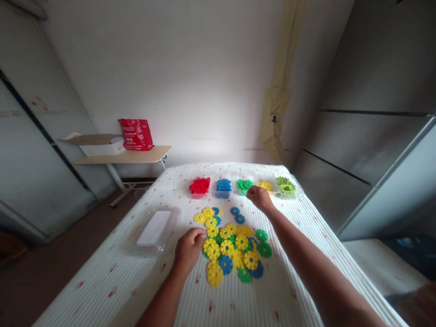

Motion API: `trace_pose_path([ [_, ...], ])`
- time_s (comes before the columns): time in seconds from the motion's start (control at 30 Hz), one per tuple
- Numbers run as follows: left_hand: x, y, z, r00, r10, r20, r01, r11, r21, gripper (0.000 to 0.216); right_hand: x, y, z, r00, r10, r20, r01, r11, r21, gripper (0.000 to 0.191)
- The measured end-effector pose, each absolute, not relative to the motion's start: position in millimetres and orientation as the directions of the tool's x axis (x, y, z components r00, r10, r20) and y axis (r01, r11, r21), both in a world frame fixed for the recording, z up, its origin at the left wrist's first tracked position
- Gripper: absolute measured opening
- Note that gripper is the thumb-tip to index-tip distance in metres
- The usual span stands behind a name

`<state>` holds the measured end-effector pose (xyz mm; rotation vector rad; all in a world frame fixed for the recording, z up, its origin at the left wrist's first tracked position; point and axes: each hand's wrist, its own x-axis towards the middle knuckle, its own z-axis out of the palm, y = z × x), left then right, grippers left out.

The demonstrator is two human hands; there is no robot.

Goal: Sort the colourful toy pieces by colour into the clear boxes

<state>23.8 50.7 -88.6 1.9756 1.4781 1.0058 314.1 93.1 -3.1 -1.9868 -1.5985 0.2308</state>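
My right hand [259,199] reaches over the front of the clear box with green pieces [244,185], beside the box of yellow pieces [265,185]. Its fingers are pinched together, and whatever they hold is hidden. At the left edge of a loose pile of notched plastic discs [226,247], my left hand [190,246] hovers low with curled fingers close to a yellow disc [213,232]. I cannot make out anything between them. Yellow, green and blue discs overlap in the pile. Two blue discs [237,215] lie just beyond it.
Boxes of red [200,186], blue [223,187] and light green pieces [286,185] share the back row. A clear plastic lid or tray [166,243] with a white label lies left on the striped tablecloth [112,277]. A side table [150,155] carries a red bag [136,135].
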Motion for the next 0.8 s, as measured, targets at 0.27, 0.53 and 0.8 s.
trace_pose_path([
  [0.27, 24.0, 50.4, -90.7, 0.151, 0.950, 0.275, 0.581, -0.310, 0.752, 0.021, 276.6, 67.3, -36.3, 0.118, 0.992, -0.036, 0.939, -0.123, -0.320, 0.029],
  [0.53, 23.9, 50.9, -90.7, 0.151, 0.955, 0.257, 0.602, -0.295, 0.742, 0.022, 284.7, 73.5, -33.3, 0.020, 0.992, -0.127, 0.870, -0.080, -0.487, 0.006],
  [0.8, 23.3, 51.8, -93.3, 0.158, 0.951, 0.266, 0.616, -0.305, 0.727, 0.022, 273.1, 90.8, -29.7, 0.065, 0.992, -0.108, 0.825, -0.114, -0.554, 0.031],
])
